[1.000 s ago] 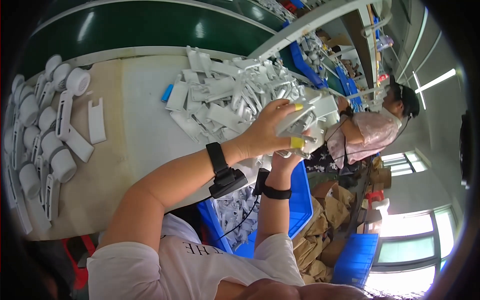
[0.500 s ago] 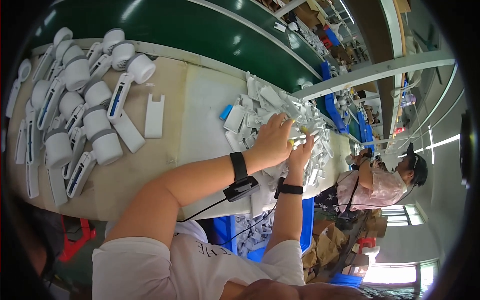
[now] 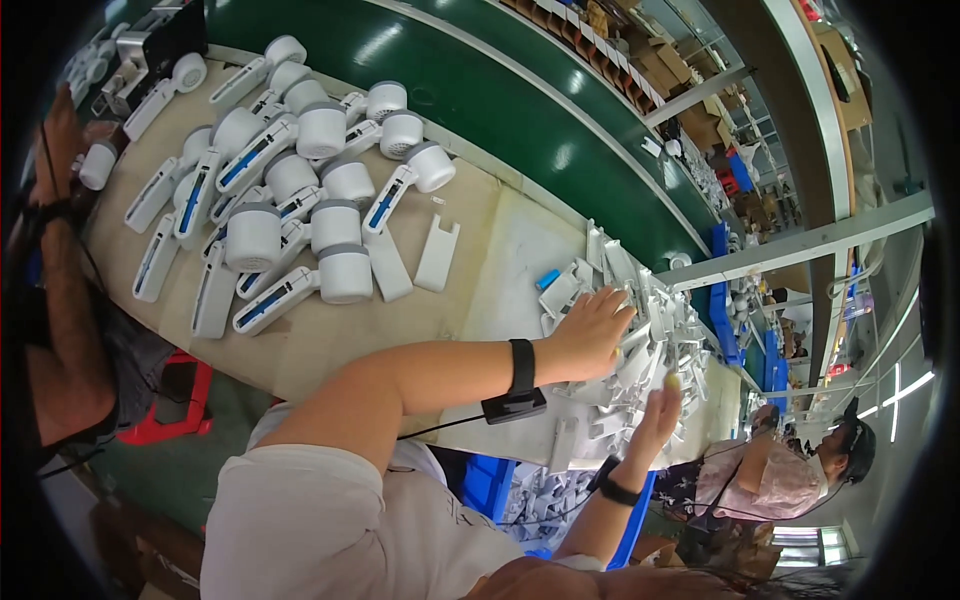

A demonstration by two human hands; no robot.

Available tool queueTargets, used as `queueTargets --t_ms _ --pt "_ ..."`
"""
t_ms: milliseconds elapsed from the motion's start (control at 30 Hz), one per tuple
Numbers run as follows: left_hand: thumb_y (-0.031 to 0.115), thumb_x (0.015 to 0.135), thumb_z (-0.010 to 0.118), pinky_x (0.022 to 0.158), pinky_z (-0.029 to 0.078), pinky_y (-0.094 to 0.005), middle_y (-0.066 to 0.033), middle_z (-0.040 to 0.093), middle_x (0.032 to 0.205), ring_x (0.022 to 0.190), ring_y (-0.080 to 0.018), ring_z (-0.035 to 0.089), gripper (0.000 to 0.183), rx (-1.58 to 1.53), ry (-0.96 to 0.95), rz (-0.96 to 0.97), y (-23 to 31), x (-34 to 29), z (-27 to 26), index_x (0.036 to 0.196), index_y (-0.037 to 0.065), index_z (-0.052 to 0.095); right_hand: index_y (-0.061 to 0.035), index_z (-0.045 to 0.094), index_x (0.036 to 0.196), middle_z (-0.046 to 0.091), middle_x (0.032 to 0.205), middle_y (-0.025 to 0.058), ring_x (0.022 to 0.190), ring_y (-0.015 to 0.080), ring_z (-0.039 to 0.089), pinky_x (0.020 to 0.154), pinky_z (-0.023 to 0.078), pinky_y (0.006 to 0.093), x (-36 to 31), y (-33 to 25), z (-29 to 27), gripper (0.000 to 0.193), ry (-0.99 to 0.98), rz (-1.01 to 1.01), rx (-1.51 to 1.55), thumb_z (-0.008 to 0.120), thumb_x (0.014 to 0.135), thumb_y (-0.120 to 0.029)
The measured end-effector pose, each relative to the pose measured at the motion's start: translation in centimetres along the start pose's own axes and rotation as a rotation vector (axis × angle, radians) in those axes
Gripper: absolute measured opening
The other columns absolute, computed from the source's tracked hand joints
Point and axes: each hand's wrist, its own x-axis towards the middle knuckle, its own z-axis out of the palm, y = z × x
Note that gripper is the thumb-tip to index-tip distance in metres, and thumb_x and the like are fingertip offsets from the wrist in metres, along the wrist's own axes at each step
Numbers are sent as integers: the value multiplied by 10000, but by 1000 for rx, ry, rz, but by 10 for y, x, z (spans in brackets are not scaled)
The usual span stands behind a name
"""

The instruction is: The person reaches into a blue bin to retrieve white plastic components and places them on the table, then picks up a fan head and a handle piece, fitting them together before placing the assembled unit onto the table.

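Observation:
A heap of white plastic parts [image 3: 640, 360] covers the right part of the table. My left hand [image 3: 588, 338] lies over the heap's near left side, palm down with its fingers stretched out; what lies under the palm is hidden. My right hand [image 3: 655, 420] is raised at the near right side of the heap, its fingers extended upward and apart from the left hand. A yellowish cover shows on one fingertip. No held part is visible in either hand. A small blue piece [image 3: 548, 279] sits at the heap's left edge.
White handheld devices with round heads [image 3: 322, 130] crowd the table's left. Two flat white covers [image 3: 437, 255] lie beside them. A blue bin [image 3: 488, 485] of white pieces stands below the near edge. A co-worker's arm [image 3: 65, 250] is far left; another person [image 3: 765, 465] is right.
The view has swung left, bringing a co-worker's arm into sight. My hands, close together over the heap before, have separated; the right one has drawn back toward me.

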Motion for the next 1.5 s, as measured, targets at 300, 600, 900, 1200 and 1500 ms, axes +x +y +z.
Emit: queueTargets --t_ms 300,600,900,1200,1500 --pt "133 718 601 939 306 -522 -216 418 1231 1196 -374 350 480 370 -272 167 -10 -59 -41 1148 -39 478 -99 475 1208 346 1352 165 1284 410 231 1034 185 542 -117 2 15 453 -519 -432 -760 591 784 -209" --pt "161 693 643 971 296 -500 -227 387 1264 1224 -390 323 546 436 -300 85 -6 -102 -111 1173 -23 459 -103 486 1180 393 1314 133 1257 386 294 1003 268 508 -58 18 22 492 -179 -566 -835 641 712 -98" --pt "96 727 602 974 341 -431 -190 415 1257 1193 -388 364 442 102 -325 105 -25 -111 -104 1138 -10 480 -106 581 1028 398 1313 119 1236 328 347 1019 277 466 -52 -8 50 387 -608 -598 -632 685 700 -283" --pt "66 735 578 925 397 -393 -154 530 1139 1128 -339 455 325 -103 -279 -79 -48 -105 -110 1053 10 546 -119 586 997 528 1167 84 1197 304 422 1004 271 499 65 -62 33 338 -456 -652 -632 700 679 -103" --pt "25 704 610 831 450 -364 -140 574 1070 945 -313 562 269 -211 -403 -232 -61 -81 -117 971 32 576 -58 491 1223 543 1172 181 1086 337 514 922 396 373 322 71 65 487 -478 -107 -786 584 796 -275"
